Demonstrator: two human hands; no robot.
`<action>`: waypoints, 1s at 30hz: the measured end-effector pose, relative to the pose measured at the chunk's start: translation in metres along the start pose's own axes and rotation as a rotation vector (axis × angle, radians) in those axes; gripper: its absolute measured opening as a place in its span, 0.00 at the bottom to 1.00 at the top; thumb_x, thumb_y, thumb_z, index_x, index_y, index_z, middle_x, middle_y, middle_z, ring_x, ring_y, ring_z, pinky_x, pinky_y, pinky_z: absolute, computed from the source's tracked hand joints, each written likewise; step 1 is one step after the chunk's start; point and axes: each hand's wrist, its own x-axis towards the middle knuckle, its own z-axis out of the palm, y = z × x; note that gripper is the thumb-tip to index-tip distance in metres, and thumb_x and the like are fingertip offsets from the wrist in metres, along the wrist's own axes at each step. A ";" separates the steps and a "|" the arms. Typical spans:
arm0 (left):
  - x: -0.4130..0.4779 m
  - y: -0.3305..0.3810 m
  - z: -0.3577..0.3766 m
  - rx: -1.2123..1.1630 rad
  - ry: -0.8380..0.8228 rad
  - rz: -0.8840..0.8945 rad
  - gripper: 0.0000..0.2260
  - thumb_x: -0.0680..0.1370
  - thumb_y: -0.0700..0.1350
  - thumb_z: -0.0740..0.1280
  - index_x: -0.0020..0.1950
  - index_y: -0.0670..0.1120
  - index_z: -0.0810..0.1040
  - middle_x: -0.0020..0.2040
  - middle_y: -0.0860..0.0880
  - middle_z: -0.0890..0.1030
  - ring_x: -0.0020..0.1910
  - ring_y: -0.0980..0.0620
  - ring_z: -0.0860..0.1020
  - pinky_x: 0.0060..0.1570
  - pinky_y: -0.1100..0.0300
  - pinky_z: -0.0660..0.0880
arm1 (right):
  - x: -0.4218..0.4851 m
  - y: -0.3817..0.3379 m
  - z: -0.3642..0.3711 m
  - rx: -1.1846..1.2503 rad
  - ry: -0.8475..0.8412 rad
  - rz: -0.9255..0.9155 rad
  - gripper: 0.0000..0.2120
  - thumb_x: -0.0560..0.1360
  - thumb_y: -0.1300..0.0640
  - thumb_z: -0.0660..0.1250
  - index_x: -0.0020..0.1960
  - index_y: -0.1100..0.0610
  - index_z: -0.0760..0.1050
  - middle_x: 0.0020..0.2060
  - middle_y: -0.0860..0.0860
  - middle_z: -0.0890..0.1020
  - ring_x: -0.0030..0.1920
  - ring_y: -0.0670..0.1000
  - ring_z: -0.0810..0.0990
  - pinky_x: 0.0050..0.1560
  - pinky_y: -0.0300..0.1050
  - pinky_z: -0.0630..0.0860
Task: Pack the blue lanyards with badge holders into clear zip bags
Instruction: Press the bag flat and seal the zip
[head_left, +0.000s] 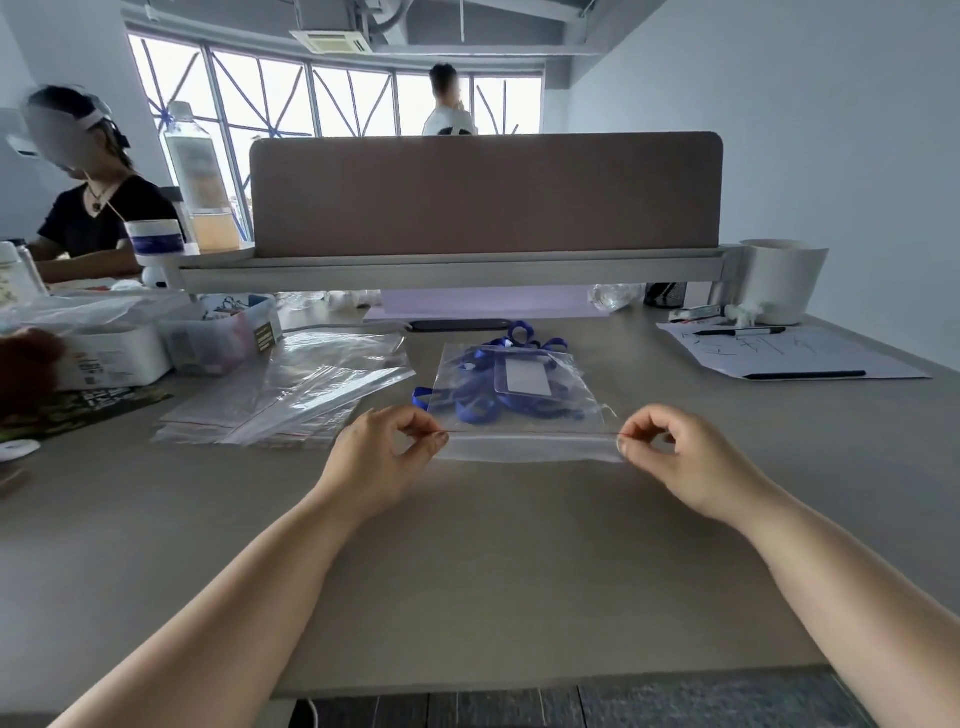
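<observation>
My left hand (382, 457) and right hand (675, 457) each pinch an end of the red-lined zip strip on the clear plastic zip bag (524, 415), flat on the grey counter (467, 571), blue lanyard (478, 408) and clear badge holder (524, 376) inside.

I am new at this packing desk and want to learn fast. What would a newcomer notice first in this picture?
First the eye falls on the clear zip bag in the middle of the table, with a blue lanyard and a badge holder inside. The left hand and the right hand pinch the two ends of its zip strip. A pile of empty bags lies to its left.
</observation>
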 end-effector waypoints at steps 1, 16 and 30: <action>0.000 0.000 0.000 -0.054 -0.019 -0.007 0.03 0.73 0.48 0.71 0.41 0.55 0.80 0.40 0.58 0.81 0.45 0.61 0.77 0.48 0.66 0.69 | 0.001 -0.001 0.000 0.050 0.005 0.019 0.03 0.74 0.57 0.68 0.42 0.51 0.76 0.38 0.45 0.80 0.40 0.41 0.76 0.47 0.37 0.70; 0.008 0.000 0.014 -0.083 -0.010 -0.074 0.03 0.75 0.47 0.69 0.45 0.52 0.75 0.34 0.54 0.81 0.31 0.55 0.78 0.42 0.55 0.76 | 0.016 0.005 0.019 0.053 0.156 0.158 0.07 0.74 0.58 0.68 0.43 0.51 0.70 0.30 0.50 0.82 0.29 0.51 0.77 0.39 0.49 0.74; 0.010 -0.006 0.019 0.307 -0.308 0.178 0.41 0.57 0.81 0.51 0.63 0.63 0.73 0.66 0.66 0.70 0.70 0.60 0.63 0.69 0.56 0.56 | 0.017 0.007 0.016 -0.314 0.168 0.295 0.05 0.76 0.48 0.63 0.47 0.49 0.72 0.41 0.46 0.79 0.45 0.53 0.78 0.50 0.48 0.72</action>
